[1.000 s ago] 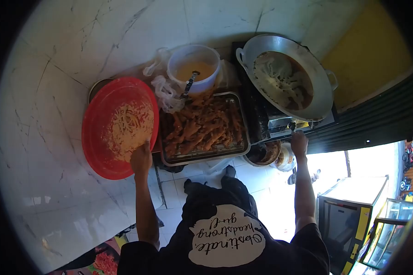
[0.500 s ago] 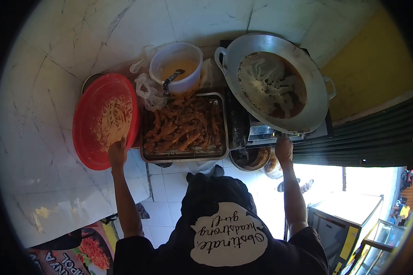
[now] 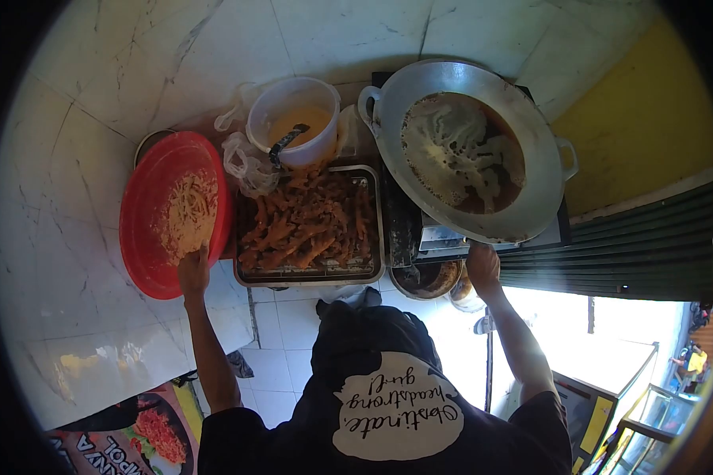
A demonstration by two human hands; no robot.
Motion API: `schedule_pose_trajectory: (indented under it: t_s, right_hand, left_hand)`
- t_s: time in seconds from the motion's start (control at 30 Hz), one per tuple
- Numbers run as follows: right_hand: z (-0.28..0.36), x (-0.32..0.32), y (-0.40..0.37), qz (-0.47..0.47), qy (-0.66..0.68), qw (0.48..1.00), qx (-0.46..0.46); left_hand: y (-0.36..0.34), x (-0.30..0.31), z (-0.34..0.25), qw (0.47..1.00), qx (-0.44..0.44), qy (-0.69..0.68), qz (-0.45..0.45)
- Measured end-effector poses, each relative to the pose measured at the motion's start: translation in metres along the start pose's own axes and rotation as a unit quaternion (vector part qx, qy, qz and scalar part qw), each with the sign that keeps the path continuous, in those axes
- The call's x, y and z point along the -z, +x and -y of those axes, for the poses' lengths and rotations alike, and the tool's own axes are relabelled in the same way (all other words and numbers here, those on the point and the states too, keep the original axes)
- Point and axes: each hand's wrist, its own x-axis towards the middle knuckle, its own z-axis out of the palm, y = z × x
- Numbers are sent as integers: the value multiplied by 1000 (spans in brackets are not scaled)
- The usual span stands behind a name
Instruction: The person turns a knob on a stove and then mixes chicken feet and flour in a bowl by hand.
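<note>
My left hand (image 3: 193, 271) reaches over the near rim of a red basin (image 3: 133, 229). Its fingertips are down by the pale flour (image 3: 186, 210), too hidden to show whether they are spread or closed. At the front edge of the gas stove (image 3: 444, 244), just below the wok, my right hand (image 3: 482, 265) has its fingers drawn together; whatever they grip is hidden. The large metal wok (image 3: 543, 150) holds dark oil with pale foam. Between my hands sits a metal tray (image 3: 309, 280) heaped with brown fried pieces (image 3: 305, 226).
Behind the tray stands a whitish plastic bucket (image 3: 329, 146) of yellowish liquid with a dark handle in it. A crumpled plastic bag (image 3: 249, 166) lies beside it. Blackened pots (image 3: 428, 277) sit below the stove. Tiled wall backs the counter; a dark corrugated panel (image 3: 626, 253) is at right.
The whole view has shifted slightly. My left hand stays at the basin's near rim, and my right hand remains at the stove front, its forearm swung a little. The foam has spread slightly.
</note>
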Motion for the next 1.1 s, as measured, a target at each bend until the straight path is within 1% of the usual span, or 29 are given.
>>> schedule_pose_trajectory:
  t_s: [0.07, 0.1, 0.13, 0.17, 0.2, 0.23, 0.27, 0.3, 0.37, 0.43, 0.47, 0.5, 0.57, 0.6, 0.67, 0.7, 0.77, 0.8, 0.87, 0.97, 1.03, 1.1]
  right_hand:
    - [2, -2, -1, -73, -79, 992, 59]
    - [4, 0, -1, -72, -80, 993, 57]
    - [7, 5, -1, -39, -111, 991, 61]
    - [8, 8, 0, -6, -142, 988, 67]
    - [8, 6, 0, -5, -142, 988, 65]
    - [8, 3, 1, -5, -176, 982, 75]
    - [7, 1, 1, -6, -210, 974, 84]
    - [7, 1, 2, -5, -210, 974, 83]
    - [7, 0, 3, -22, -240, 961, 135]
    - [8, -2, 3, -30, -245, 959, 142]
    - [8, -3, 4, -40, -249, 956, 151]
    - [8, -7, 3, -40, -249, 956, 152]
    - [7, -16, 2, -16, -317, 937, 149]
    - [10, -16, 2, -16, -317, 937, 148]
    - [16, -16, 3, 40, -334, 932, 134]
    - [19, -16, 3, 40, -334, 932, 132]
    - [25, -16, 4, 77, -384, 906, 158]
    - [29, -16, 3, 77, -384, 906, 157]
    - [38, -13, 3, 104, -415, 895, 124]
    - [44, -16, 4, 103, -450, 880, 111]
    - [46, -10, 5, 118, -426, 890, 109]
    - [48, -4, 7, 132, -402, 900, 106]
  left_hand:
    - [2, 0, 1, 1000, -4, 10, 0]
    - [3, 2, 0, 1000, 8, 15, 22]
    - [3, 3, -1, 999, 19, 20, 44]
    - [3, 2, -1, 999, 18, 20, 45]
    - [2, 0, -1, 999, 6, 14, 28]
    - [2, 0, -2, 1000, -6, 8, 10]
    - [2, 0, -2, 1000, -6, 8, 11]
    - [2, 2, -4, 1000, 3, 12, 20]
    - [1, 3, -6, 999, 11, 16, 31]
    - [0, 3, -9, 1000, -8, 5, -4]
    - [-1, 3, -9, 1000, -7, 5, -4]
    - [0, 3, -9, 1000, -1, 4, 2]
    - [-1, 3, -6, 1000, 5, 4, 8]
    - [0, 2, -5, 1000, 6, 3, 5]
    - [0, 1, -5, 1000, 4, 0, 3]
    - [-1, 2, -7, 1000, 9, 1, 1]
    - [-1, 4, -10, 1000, 12, 1, 0]
    - [-1, 5, -10, 1000, 17, 12, 9]
    - [-1, 4, -9, 999, 21, 23, 17]
    - [-1, 2, -5, 1000, 15, 18, 7]
    - [-1, 2, -5, 1000, 3, 18, 5]
    - [0, 4, -8, 1000, 9, 22, 13]
